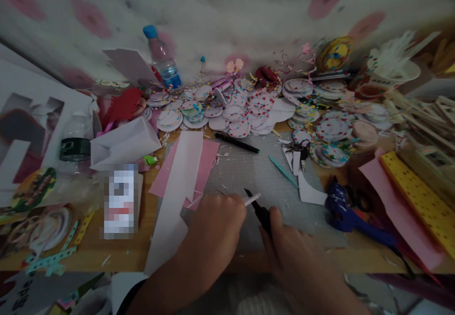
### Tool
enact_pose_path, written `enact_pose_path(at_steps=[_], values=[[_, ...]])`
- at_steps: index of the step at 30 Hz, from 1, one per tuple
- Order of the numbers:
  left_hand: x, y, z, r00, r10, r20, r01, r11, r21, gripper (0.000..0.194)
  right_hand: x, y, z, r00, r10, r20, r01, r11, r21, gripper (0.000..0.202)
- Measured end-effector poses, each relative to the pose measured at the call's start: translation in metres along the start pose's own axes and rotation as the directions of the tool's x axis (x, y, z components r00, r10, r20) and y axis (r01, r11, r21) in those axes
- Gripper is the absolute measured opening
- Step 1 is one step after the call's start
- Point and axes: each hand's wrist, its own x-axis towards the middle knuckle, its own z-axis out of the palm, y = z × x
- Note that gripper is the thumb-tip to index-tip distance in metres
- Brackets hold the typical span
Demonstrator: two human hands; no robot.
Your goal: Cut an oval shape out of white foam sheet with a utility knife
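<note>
My left hand [222,222] is closed around a thin white strip [253,199], whose end sticks out past the fingers over the grey cutting mat [238,170]. My right hand [287,244] grips a black craft knife [261,213], its blade pointing up and left, close to the strip. Left of my hands a long white paper piece [177,177] lies over a pink sheet [209,156]. A black pen [237,142] rests at the mat's far edge. On the mat's right side are a teal tool [283,171] and a white paper offcut [311,191].
Decorated paper discs [238,109] are heaped along the back. A water bottle [163,59] stands behind; another bottle [75,139] is at left, near a small box [121,201]. At right lie a blue glue gun [355,215] and a yellow dotted strip [419,201].
</note>
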Motion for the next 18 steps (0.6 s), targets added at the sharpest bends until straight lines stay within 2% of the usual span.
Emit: enact_pose_path(at_steps=[7,14,18], values=[[0.000,-0.001,0.004,0.999,0.008,-0.050,-0.007,1.000,0.015,0.027,0.000,-0.003,0.000,0.999,0.031,0.030,-0.031,0.999,-0.008,0.016],[0.001,0.004,0.000,0.999,0.002,0.041,-0.003,1.000,0.018,0.026,0.007,-0.002,0.013,0.997,0.026,0.066,-0.025,1.000,-0.013,0.023],[0.001,0.003,0.001,1.000,-0.005,0.027,0.005,1.000,0.006,0.027,0.010,-0.004,0.019,0.995,0.041,0.088,-0.041,0.999,-0.006,0.031]])
